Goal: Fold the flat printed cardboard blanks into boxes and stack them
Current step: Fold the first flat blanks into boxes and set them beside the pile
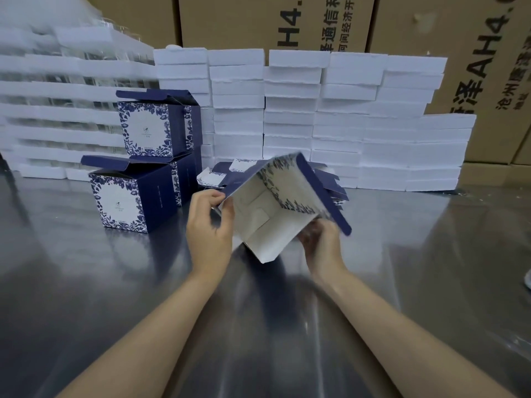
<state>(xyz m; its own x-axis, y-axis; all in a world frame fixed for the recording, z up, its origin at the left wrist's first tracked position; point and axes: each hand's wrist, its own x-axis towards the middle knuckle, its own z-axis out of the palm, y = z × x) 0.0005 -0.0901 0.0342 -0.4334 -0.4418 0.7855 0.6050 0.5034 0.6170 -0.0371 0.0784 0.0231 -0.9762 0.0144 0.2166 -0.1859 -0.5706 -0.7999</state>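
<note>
The half-formed box [275, 208] is held tilted above the steel table [86, 282], just past centre, open end toward the camera. The left hand [211, 225] pinches its edge at nine o'clock, fingers curled. The right hand [323, 242] grips the corner at four o'clock; motion blur leaves its finger placement uncertain. Flat blanks [218, 176] lie behind at twelve o'clock; finished boxes [135, 196] are stacked at ten o'clock. Recommendation: square the walls before seating the base flaps, supporting opposite corners.
</note>
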